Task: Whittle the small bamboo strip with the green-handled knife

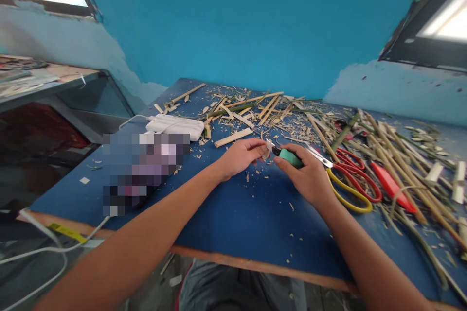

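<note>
Both hands met near the middle of the blue table [226, 214]. Right hand [310, 177] gripped a green-handled knife [290, 157], blade pointing left onto a small pale sliver [269, 148] pinched in the fingers of the left hand [239, 156]. Yellow scissors [345, 187] and red scissors [355, 175] lay just right of the right hand. Bamboo strips [255, 109] and shavings littered the far edge and right side. White power bank [175, 126] sat toward the far left corner, cable attached.
</note>
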Demonstrator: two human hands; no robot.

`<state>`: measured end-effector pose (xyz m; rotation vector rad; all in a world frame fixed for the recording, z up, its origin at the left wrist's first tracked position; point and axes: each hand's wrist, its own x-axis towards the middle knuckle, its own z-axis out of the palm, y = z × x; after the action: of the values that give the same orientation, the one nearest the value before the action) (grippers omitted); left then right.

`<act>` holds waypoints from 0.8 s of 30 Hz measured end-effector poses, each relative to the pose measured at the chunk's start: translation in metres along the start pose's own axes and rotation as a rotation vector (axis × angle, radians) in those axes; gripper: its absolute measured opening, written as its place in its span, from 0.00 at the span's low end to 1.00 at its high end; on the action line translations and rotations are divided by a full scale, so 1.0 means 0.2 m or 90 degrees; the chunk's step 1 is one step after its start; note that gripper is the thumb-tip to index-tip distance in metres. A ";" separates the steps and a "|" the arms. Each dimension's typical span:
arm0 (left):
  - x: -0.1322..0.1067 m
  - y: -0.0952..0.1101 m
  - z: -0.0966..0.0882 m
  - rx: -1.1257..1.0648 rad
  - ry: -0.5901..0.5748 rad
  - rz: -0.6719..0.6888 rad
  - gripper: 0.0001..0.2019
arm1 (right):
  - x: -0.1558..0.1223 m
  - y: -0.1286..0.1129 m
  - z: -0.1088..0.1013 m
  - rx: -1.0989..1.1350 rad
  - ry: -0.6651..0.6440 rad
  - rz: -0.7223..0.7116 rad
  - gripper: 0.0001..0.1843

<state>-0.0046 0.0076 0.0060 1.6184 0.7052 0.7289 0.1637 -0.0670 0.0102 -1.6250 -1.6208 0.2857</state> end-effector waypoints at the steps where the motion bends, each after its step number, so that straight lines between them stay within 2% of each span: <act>1: 0.00 0.01 -0.02 0.093 0.031 0.017 0.15 | 0.00 0.00 0.00 -0.004 -0.005 0.001 0.20; 3: 0.00 0.04 -0.06 0.249 0.109 0.047 0.15 | 0.00 0.00 0.00 -0.007 -0.015 0.004 0.20; 5: -0.01 0.07 -0.12 0.346 0.178 0.056 0.15 | 0.00 0.00 0.01 -0.005 -0.023 0.004 0.20; 8: -0.02 0.08 -0.18 0.380 0.217 0.030 0.15 | 0.00 0.00 0.01 -0.002 -0.027 0.006 0.20; 10: -0.02 0.07 -0.17 0.324 0.183 0.015 0.15 | 0.00 -0.01 0.01 0.000 -0.026 0.006 0.20; 13: -0.01 0.03 -0.12 0.255 0.122 0.032 0.14 | 0.00 -0.01 0.00 0.005 -0.021 0.008 0.21; 19: 0.01 -0.04 -0.01 0.293 0.096 0.064 0.12 | 0.00 -0.01 -0.01 0.008 -0.020 0.011 0.20; 24: 0.02 -0.02 0.02 0.157 0.051 0.062 0.16 | 0.00 -0.02 -0.02 0.013 -0.030 0.016 0.19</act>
<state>0.0004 0.0096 0.0017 1.8663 0.8045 0.8051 0.1634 -0.0694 0.0142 -1.6345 -1.6281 0.3547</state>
